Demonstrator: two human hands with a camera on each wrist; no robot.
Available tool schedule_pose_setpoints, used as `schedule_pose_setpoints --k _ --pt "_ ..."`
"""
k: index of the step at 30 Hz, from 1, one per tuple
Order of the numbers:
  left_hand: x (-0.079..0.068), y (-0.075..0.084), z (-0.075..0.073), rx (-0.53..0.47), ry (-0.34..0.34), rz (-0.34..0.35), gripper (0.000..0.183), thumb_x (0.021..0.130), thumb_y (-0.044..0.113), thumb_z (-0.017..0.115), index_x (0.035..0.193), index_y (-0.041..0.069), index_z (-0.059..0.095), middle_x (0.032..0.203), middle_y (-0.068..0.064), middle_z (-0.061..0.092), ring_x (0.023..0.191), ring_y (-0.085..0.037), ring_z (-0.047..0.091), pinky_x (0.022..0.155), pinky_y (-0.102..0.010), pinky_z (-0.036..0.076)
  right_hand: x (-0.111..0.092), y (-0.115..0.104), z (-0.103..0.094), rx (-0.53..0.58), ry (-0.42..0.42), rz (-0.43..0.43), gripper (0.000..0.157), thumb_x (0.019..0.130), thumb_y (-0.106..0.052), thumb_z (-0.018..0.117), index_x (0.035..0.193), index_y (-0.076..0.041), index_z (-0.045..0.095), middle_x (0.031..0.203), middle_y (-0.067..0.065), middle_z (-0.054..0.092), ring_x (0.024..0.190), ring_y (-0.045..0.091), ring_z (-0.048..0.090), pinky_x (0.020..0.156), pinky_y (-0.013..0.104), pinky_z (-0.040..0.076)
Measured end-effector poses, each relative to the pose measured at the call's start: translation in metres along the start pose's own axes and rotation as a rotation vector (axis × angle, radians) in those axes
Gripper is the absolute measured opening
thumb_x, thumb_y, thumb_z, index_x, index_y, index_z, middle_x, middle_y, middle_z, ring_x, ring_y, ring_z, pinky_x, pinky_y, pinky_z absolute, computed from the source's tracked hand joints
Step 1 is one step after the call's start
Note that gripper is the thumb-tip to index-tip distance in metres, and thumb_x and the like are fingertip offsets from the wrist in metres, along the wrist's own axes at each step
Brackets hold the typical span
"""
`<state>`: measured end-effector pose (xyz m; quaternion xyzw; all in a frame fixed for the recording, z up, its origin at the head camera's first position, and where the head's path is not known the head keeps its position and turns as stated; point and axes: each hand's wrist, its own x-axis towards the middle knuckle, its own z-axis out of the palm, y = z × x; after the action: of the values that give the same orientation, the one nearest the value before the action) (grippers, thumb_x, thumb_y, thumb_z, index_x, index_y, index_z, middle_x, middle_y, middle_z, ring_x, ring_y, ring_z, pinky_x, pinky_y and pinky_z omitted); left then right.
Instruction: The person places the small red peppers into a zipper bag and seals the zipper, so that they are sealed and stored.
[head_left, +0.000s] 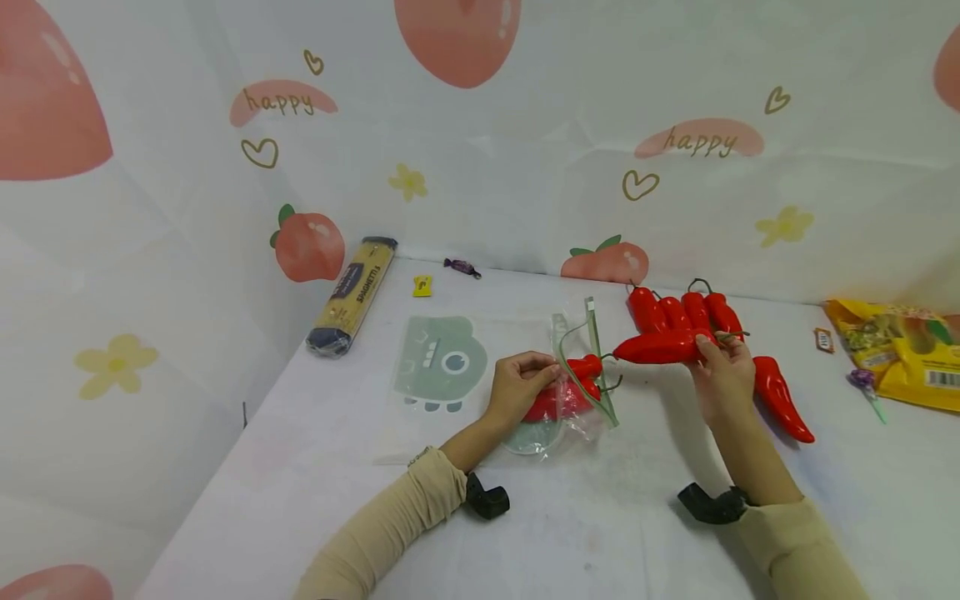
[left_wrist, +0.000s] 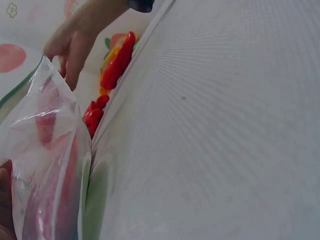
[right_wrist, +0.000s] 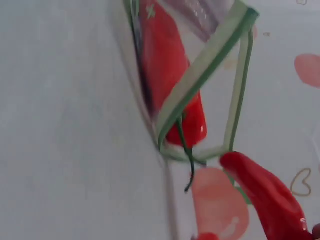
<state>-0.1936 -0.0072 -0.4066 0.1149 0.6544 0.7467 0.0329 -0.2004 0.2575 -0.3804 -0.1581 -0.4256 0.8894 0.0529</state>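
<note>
My left hand [head_left: 519, 385] pinches the upper layer of a clear zip bag [head_left: 435, 350] printed with a green dinosaur. The bag lies flat with its green-edged mouth [head_left: 609, 407] held apart, facing right. Inside it are red chili peppers [head_left: 551, 404], their stems poking toward the opening. My right hand [head_left: 722, 371] grips another red chili pepper [head_left: 660, 346] near its stem end, the tip pointing left at the bag's mouth. In the right wrist view that held pepper [right_wrist: 272, 197] shows just outside the green rim [right_wrist: 205, 75].
Several red chili peppers [head_left: 648, 310] lie in a row behind my right hand, with one more pepper [head_left: 782, 402] to its right. Farther right are a yellow snack bag [head_left: 911, 358] and a lollipop [head_left: 864, 380]. A spaghetti pack [head_left: 352, 296] and two small candies [head_left: 422, 286] sit back left.
</note>
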Motion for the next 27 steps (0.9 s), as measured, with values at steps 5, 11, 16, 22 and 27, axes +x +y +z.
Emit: schedule_pose_setpoints --k 5,11,16,22,27 --pt "0.007 -0.015 -0.002 0.007 -0.001 -0.004 0.02 0.084 -0.002 0.062 0.099 -0.015 0.061 0.097 -0.034 0.063 0.081 -0.026 0.069 0.078 -0.04 0.055 0.001 0.02 0.011 -0.095 -0.002 0.062 0.044 0.086 -0.019 0.061 0.122 -0.021 0.035 0.153 -0.005 0.016 0.14 0.017 0.017 0.107 0.032 0.026" --pt "0.01 -0.026 -0.003 -0.018 0.007 0.002 0.022 0.083 0.0 0.063 0.099 -0.014 0.062 0.097 -0.033 0.063 0.073 -0.011 0.068 0.074 -0.034 0.057 0.003 0.045 0.009 -0.339 -0.084 0.189 0.063 0.088 -0.031 0.057 0.142 -0.013 0.029 0.128 -0.008 0.04 0.135 0.019 0.025 0.104 0.027 0.031" --pt "0.01 -0.027 -0.003 -0.028 0.01 0.023 0.021 0.083 0.0 0.063 0.098 -0.014 0.062 0.095 -0.031 0.064 0.067 -0.001 0.064 0.072 -0.029 0.057 0.013 0.051 0.014 -0.463 -0.113 0.195 0.064 0.092 -0.03 0.053 0.145 -0.011 0.023 0.14 0.002 0.034 0.136 0.019 0.027 0.108 0.029 0.029" --pt "0.003 -0.007 -0.002 -0.019 -0.017 0.01 0.021 0.084 -0.001 0.061 0.099 -0.016 0.06 0.095 -0.034 0.062 0.068 -0.003 0.065 0.074 -0.029 0.057 0.027 0.062 0.025 -0.759 -0.082 0.124 0.057 0.09 -0.033 0.056 0.139 -0.01 0.038 0.138 0.01 0.045 0.114 0.013 0.05 0.105 0.029 0.04" --pt "0.002 -0.003 -0.001 -0.009 -0.018 -0.002 0.021 0.085 -0.001 0.06 0.1 -0.015 0.06 0.097 -0.033 0.063 0.071 -0.005 0.066 0.075 -0.029 0.057 0.032 0.076 0.029 -1.012 -0.117 -0.012 0.048 0.089 -0.038 0.057 0.128 -0.009 0.052 0.129 0.013 0.054 0.11 0.021 0.053 0.098 0.033 0.047"
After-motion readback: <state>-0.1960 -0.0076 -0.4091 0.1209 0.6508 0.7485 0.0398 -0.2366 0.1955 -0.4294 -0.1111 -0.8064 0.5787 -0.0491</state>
